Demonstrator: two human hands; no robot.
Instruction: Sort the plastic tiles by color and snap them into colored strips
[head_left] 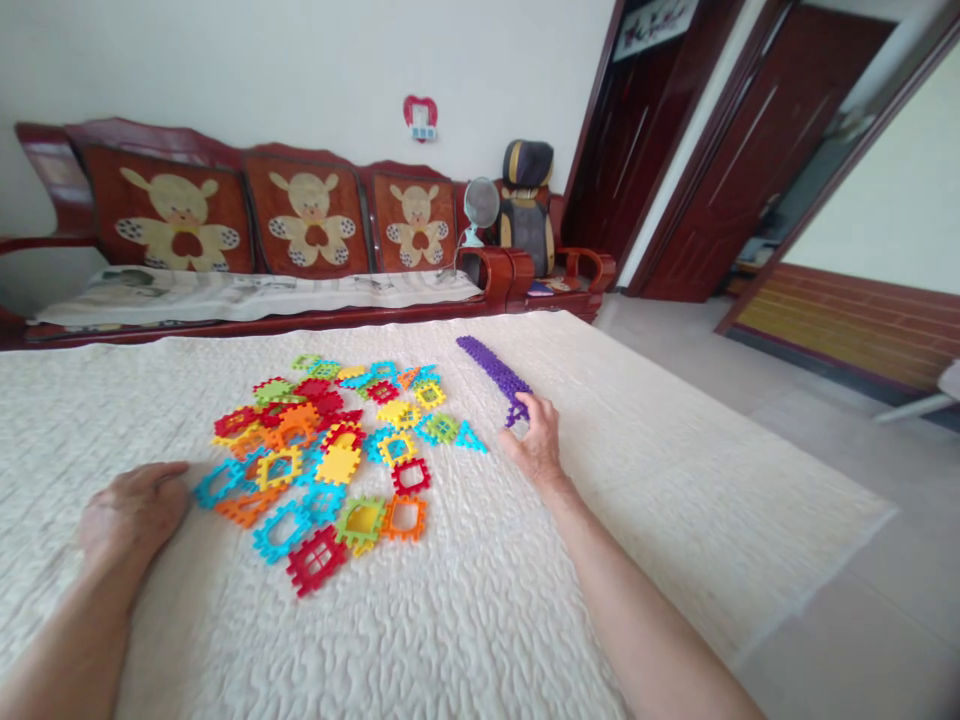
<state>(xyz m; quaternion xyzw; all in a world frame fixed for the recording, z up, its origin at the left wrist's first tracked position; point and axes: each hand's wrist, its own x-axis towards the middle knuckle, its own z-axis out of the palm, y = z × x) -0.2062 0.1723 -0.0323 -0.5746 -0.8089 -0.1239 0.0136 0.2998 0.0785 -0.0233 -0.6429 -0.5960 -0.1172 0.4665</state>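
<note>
Centre right of the frame, the right hand (538, 440) has its grip closed on the near end of a long purple strip of joined plastic tiles (491, 368), which lies on the cream quilted cover (675, 450). At lower left, the left hand (133, 512) rests palm down, its grip empty, just beside the heap of loose coloured plastic tiles (330, 450).

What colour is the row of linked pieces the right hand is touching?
Purple; the head view shows the row by the right hand.
</note>
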